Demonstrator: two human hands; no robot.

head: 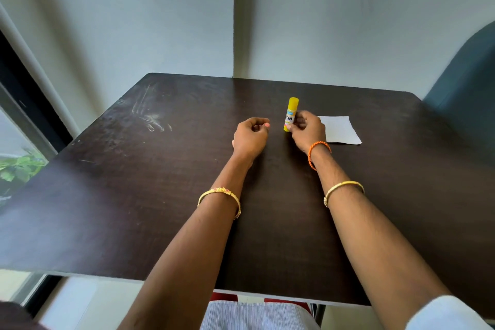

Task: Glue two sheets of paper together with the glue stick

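Far left: a window edge with some green leaves (18, 166) outside, then the dark table (134, 195), bare there except for pale scratch marks (150, 118).

Toward the middle: the left hand (250, 136), resting on the table with fingers curled loosely inward, holding nothing. A gold bangle (219, 197) further back on that forearm.

Just to the right of it: the glue stick (290, 114), yellow, standing upright on the table, long axis vertical, cap on top. Apart from the left hand, with a small gap of bare table between.

Next: the right hand (308, 131), clearly the nearer one, thumb and fingertips closed narrowly around the lower part of the stick from its right side. Touching it, probably gripping, but stick not lifted. An orange thread band (318, 151) on that wrist.

Further right: white paper (340, 130) lying flat, partly hidden behind the right hand. One sheet or two stacked, cannot tell.

Judgement: gluing not yet begun; cap seems on. Stick between both hands, so left hand well placed to pull the cap upward along the vertical axis.
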